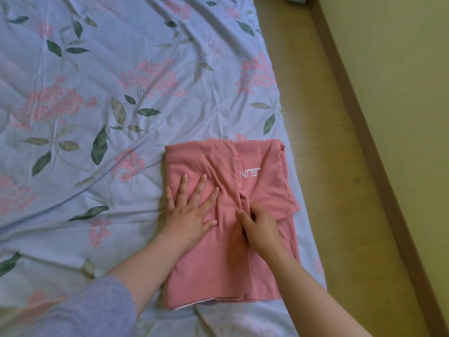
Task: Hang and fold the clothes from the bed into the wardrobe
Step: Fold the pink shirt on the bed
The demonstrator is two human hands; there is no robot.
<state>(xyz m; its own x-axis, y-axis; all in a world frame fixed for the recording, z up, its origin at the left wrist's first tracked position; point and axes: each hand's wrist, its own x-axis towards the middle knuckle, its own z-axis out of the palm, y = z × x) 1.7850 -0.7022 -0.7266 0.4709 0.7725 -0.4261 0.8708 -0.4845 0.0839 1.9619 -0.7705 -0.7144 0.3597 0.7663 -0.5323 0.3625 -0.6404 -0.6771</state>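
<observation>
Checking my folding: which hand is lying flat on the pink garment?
The left hand: its fingers lie straight and spread on the pink garment, while the right hand curls its fingers into a fold.

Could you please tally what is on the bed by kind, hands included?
Garments: 1, the pink garment
Hands: 2, the left hand pressing it flat, the right hand pinching a fold
Sheets: 1, the floral sheet
Total: 4

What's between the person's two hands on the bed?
Only wrinkled pink shirt, in the head view; the left hand presses it flat, the right hand pinches a fold.
</observation>
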